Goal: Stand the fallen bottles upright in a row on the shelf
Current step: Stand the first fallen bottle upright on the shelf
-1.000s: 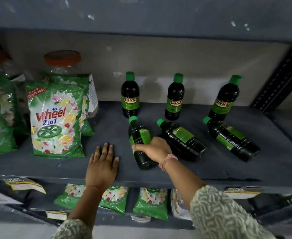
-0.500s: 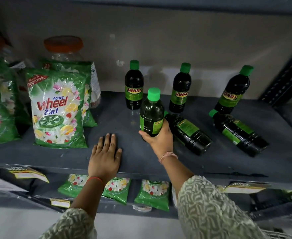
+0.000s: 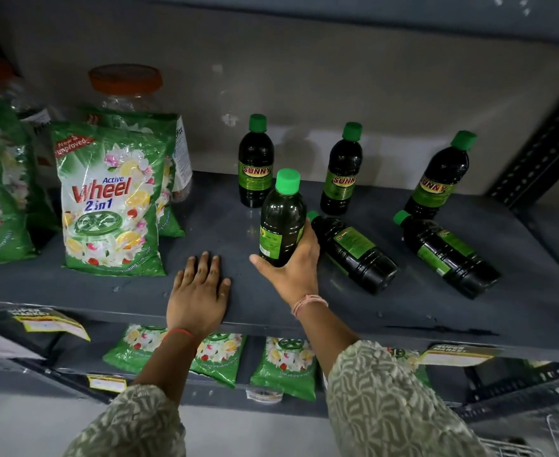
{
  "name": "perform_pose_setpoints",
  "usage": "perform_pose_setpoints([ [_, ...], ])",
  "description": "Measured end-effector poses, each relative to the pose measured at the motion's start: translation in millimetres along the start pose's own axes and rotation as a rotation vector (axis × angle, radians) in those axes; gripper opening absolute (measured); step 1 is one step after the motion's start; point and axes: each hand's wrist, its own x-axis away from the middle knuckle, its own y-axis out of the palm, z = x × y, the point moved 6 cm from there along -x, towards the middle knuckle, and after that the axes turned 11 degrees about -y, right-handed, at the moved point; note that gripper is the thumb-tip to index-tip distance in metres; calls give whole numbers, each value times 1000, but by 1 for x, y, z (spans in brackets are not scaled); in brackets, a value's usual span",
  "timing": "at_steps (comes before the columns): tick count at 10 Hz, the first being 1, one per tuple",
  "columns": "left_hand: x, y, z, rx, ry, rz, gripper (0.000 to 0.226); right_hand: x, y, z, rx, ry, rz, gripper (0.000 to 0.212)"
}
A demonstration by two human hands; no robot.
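Note:
My right hand (image 3: 294, 268) grips a dark bottle with a green cap (image 3: 283, 219) around its lower body, holding it upright over the grey shelf (image 3: 205, 225). Three matching bottles stand at the back: the left bottle (image 3: 255, 161), the middle bottle (image 3: 342, 171) and the right bottle (image 3: 441, 178). Two more lie on their sides with caps pointing back-left: one fallen bottle (image 3: 354, 252) just right of my hand, another fallen bottle (image 3: 448, 252) further right. My left hand (image 3: 199, 291) rests flat, fingers spread, near the shelf's front edge.
Green Wheel detergent bags (image 3: 109, 206) stand at the left, with an orange-lidded clear jar (image 3: 124, 84) behind them. More green packets (image 3: 284, 367) lie on the lower shelf. A perforated metal upright (image 3: 542, 153) bounds the right side.
My right hand lifted the left fallen bottle from lying to upright, then moved it slightly back. The left hand stayed flat on the shelf. The camera moved closer.

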Motion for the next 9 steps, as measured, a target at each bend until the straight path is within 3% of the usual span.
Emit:
perform_pose_setpoints([
  [1,1,0,0,-4,3,-3,63,-1,-3,-6,110,-32,30,106],
  [2,1,0,-1,-1,-2,-7,60,1,-2,1,-32,32,-11,96],
  [3,1,0,-1,4,-3,-6,57,4,0,3,-169,57,-69,102],
  [4,1,-1,0,15,0,-3,57,5,0,1,1,2,-40,104],
  [5,1,0,-1,13,4,-3,57,5,-6,1,-57,45,18,83],
  [6,1,0,-1,23,2,-3,57,5,-11,6,-237,125,-45,75],
  [7,0,0,-1,22,-1,1,58,8,-10,5,-209,72,-84,90],
  [8,0,1,-1,28,-1,1,58,8,-10,6,-9,48,-49,93],
  [9,0,0,-1,30,0,7,57,6,-16,10,-32,70,-34,83],
])
